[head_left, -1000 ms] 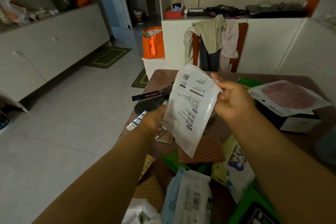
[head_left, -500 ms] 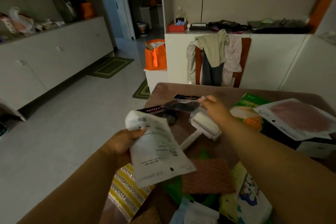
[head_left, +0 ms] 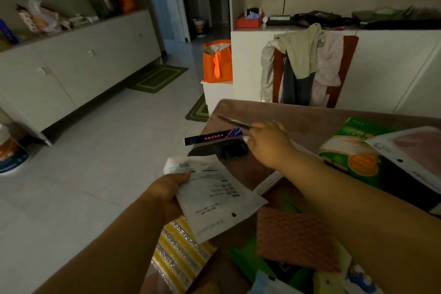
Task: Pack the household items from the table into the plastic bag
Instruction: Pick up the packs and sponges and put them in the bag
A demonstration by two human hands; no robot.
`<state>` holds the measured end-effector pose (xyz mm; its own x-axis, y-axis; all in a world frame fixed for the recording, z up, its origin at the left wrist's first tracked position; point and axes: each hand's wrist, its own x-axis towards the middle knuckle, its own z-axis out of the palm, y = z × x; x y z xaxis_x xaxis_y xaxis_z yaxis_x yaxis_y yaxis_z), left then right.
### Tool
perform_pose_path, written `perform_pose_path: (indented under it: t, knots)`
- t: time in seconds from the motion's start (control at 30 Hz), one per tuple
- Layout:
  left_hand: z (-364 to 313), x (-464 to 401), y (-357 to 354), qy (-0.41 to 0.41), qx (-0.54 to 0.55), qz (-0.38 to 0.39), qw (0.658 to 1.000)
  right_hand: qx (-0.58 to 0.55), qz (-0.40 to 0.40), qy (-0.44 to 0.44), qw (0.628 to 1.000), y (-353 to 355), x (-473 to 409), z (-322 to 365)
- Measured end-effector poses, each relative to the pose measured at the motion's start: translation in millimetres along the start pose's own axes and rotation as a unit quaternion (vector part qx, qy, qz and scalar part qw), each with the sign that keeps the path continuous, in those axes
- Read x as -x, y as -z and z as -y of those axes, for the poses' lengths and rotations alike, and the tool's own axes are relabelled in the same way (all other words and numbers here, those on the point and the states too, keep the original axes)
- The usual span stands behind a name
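My left hand (head_left: 167,192) grips a white printed packet (head_left: 214,200) by its left edge, held flat above the table's near left corner. My right hand (head_left: 269,144) reaches across the brown table (head_left: 298,114) and pinches a thin flat dark packet (head_left: 232,122) seen edge-on, lifted off the surface. Under that hand lie a dark strip package with pink dots (head_left: 212,137) and a black oblong item (head_left: 219,149). A white lint-roller handle (head_left: 267,182) shows below my right forearm. No plastic bag is clearly visible.
On the table: a brownish waffle cloth (head_left: 293,238), a yellow striped sponge cloth (head_left: 179,253), a green-orange packet (head_left: 353,148), a white pouch with pink contents (head_left: 412,150). An orange bag (head_left: 218,62) stands on the floor beyond, beside a chair draped with clothes (head_left: 307,64).
My right hand let go of the white packet, reached forward over the table and picked up the thin dark packet. The left hand lowered the white packet to the left.
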<state>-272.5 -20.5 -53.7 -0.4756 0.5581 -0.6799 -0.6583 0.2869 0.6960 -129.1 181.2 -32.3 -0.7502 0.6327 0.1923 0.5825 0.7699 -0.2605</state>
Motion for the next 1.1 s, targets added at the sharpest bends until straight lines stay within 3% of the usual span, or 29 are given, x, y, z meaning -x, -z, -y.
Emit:
perform_pose_path:
  t: [0.07, 0.2, 0.33, 0.4, 0.5, 0.57, 0.63, 0.73, 0.97, 1.1]
  knots:
    - [2.2, -3.1, -1.7, -0.004, 0.021, -0.008, 1.000, -0.083, 0.005, 0.047, 0.995, 9.4, 16.1, 26.9]
    - [7.7, -4.8, -9.9, -0.011, 0.077, -0.018, 0.997, -0.119, 0.122, 0.125, 0.977, 2.3, 51.0, 70.3]
    - [14.0, -2.9, -23.8, -0.020, 0.007, -0.031, 0.999, -0.140, 0.199, 0.152, 0.958, -14.9, 60.5, 79.0]
    - [19.1, -8.8, -22.0, -0.014, -0.028, -0.072, 0.997, -0.233, 0.213, 0.084, 0.945, -18.7, 46.7, 71.9]
    - [21.9, -16.6, -15.5, -0.010, -0.018, -0.076, 0.997, -0.330, 0.151, -0.058, 0.930, -27.9, 9.0, 48.4]
    - [21.2, -20.6, -12.0, -0.004, -0.006, -0.071, 0.997, -0.326, 0.130, -0.135, 0.927, -38.3, -15.1, 30.6]
    - [20.3, -23.1, -10.4, -0.002, -0.003, -0.067, 0.998, -0.264, 0.161, -0.200, 0.929, -50.5, -33.9, 20.8]
    - [19.7, -24.1, -10.7, -0.001, -0.003, -0.060, 0.998, -0.235, 0.218, -0.292, 0.901, -67.5, -54.0, 23.6]
    - [18.8, -24.7, -11.9, 0.007, -0.022, -0.032, 0.999, -0.273, 0.172, -0.301, 0.898, -73.7, -58.8, 24.1]
    - [19.2, -25.3, -10.6, 0.007, -0.019, -0.033, 0.999, -0.215, 0.147, -0.320, 0.911, -74.2, -55.4, 21.6]
